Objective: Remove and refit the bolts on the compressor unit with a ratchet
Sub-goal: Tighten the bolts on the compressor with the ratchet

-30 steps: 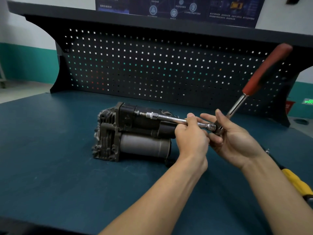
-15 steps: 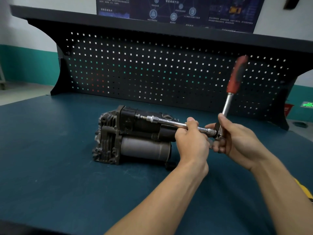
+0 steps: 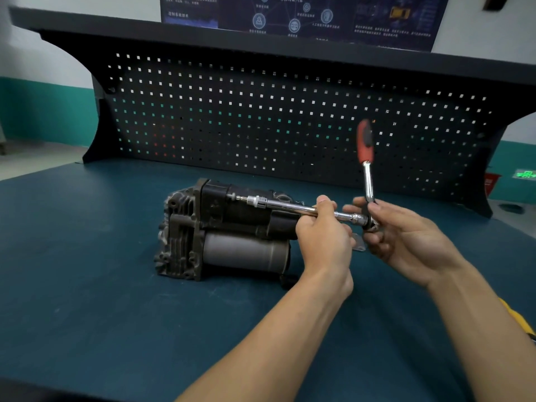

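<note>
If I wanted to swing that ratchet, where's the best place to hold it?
Probably the red grip at the top of the ratchet, coming from the right. It stands nearly upright and bare, farthest from the head, so leverage is greatest. The right hand pinches low by the head; the left hand holds the extension.
</note>
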Demonstrator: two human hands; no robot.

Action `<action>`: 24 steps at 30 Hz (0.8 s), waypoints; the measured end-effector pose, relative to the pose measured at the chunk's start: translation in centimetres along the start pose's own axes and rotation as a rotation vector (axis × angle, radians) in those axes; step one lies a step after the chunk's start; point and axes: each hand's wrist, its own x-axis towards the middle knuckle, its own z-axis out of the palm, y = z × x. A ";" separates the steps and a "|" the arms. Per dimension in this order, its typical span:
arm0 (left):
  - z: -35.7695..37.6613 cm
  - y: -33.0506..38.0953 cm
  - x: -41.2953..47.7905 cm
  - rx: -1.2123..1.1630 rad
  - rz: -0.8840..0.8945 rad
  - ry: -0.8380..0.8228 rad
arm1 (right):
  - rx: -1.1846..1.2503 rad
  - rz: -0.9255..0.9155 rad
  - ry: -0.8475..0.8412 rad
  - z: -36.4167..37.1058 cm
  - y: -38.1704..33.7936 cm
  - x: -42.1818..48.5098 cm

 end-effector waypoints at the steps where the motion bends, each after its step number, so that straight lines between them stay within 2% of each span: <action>1: 0.0 0.0 0.0 -0.004 -0.002 -0.002 | 0.000 -0.029 -0.027 -0.3 -0.1 -0.1; 8: 0.0 0.1 0.0 -0.016 -0.008 -0.010 | -0.092 -0.206 -0.165 -0.5 -0.4 -0.9; 11: 0.0 0.2 0.1 -0.015 -0.011 -0.013 | -0.208 -0.300 -0.189 -0.2 0.0 -0.8; 16: -0.2 0.3 0.1 0.015 -0.006 -0.058 | -0.201 -0.334 -0.212 -0.4 0.1 -0.5; 18: -0.2 0.3 0.1 0.014 0.002 -0.052 | -0.190 -0.327 -0.182 -0.4 0.3 -0.3; 24: 0.0 0.1 0.3 0.004 0.003 -0.035 | 0.058 -0.133 -0.107 0.3 0.4 -0.2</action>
